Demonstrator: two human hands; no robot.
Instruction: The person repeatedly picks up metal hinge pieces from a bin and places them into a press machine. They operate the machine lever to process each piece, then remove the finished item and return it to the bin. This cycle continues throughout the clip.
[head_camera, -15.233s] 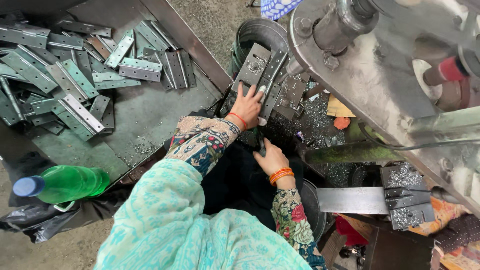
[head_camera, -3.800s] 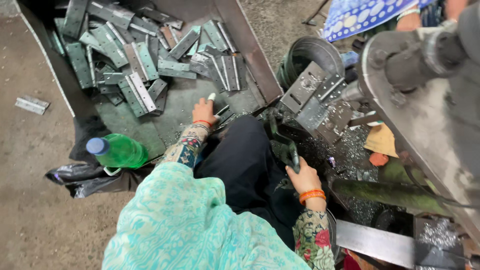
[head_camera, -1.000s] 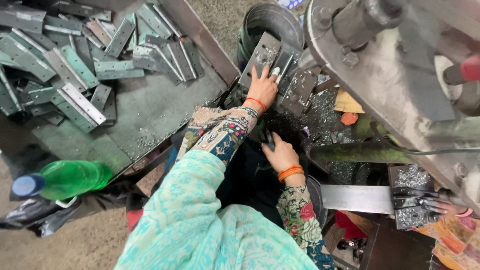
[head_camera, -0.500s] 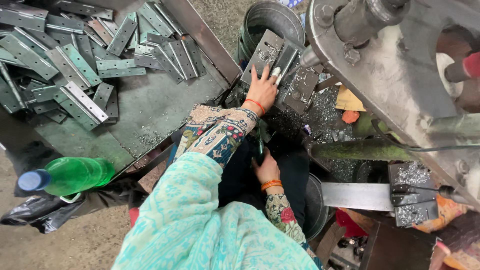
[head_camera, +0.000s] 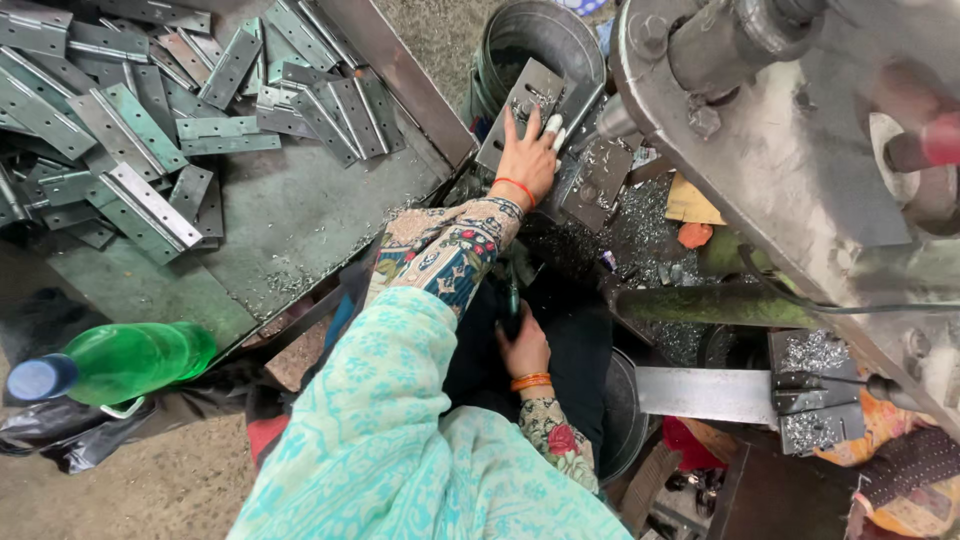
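1. We looked down on a cramped metalworking spot, with a gritty concrete floor (head_camera: 130, 490) along the lower left edge
2. A shallow steel tray (head_camera: 300, 215) filled the upper left; its bare green-grey bottom was dusted with filings, and a heap of flat metal hinges (head_camera: 140, 110) lay across its far half
3. A green plastic bottle (head_camera: 125, 360) with a blue cap lay on its side just beside the tray's near edge, over dark crumpled plastic
4. A round metal bucket (head_camera: 540, 40) stood beyond the tray's right corner, close to the heavy grey machine body (head_camera: 790, 170) that took up the right side
5. Silver swarf was scattered over the dark bed under that machine, near an orange scrap (head_camera: 694, 235)
6. Our left hand (head_camera: 527, 160) reached forward with fingers spread nearly flat, two fingertips taped white, pressing on a punched hinge plate (head_camera: 525, 105) that leaned at the bucket's rim; it touched the plate rather than gripping it
7. Our right hand (head_camera: 525, 350) sat low by the lap, curled closed around a thin dark tool (head_camera: 513, 300) that pointed upward
8. A flat steel bar (head_camera: 705, 393) jutted out at the lower right
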